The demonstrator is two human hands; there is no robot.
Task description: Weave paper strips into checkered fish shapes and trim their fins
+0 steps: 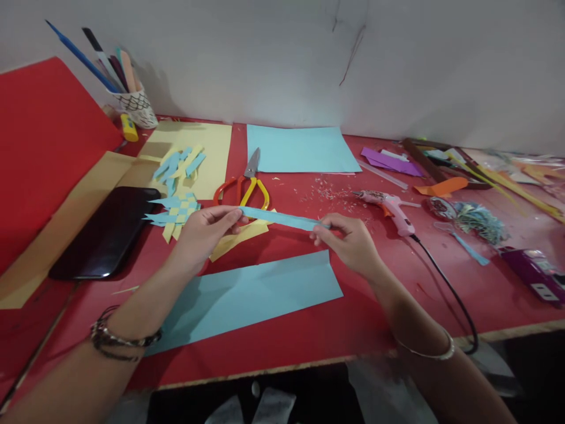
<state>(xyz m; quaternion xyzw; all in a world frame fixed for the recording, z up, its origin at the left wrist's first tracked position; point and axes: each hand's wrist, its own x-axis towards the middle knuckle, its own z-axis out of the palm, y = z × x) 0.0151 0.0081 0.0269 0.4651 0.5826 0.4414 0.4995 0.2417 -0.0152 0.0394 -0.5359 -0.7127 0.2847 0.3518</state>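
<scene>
A narrow light-blue paper strip stretches between my two hands above the red table. My left hand pinches one end between thumb and fingers, and my right hand pinches the other end. Below them lies a wider blue paper piece, partly covered by my left forearm. Behind the strip rest scissors with red and yellow handles, and a yellow paper piece lies partly under it. Left of my left hand is a woven blue and yellow paper piece, with loose strips behind it.
A black phone lies at left, near a pen cup. Blue sheets and a yellow sheet lie at the back. On the right are a pink glue gun with a black cord, a tassel bundle and a purple stapler-like object.
</scene>
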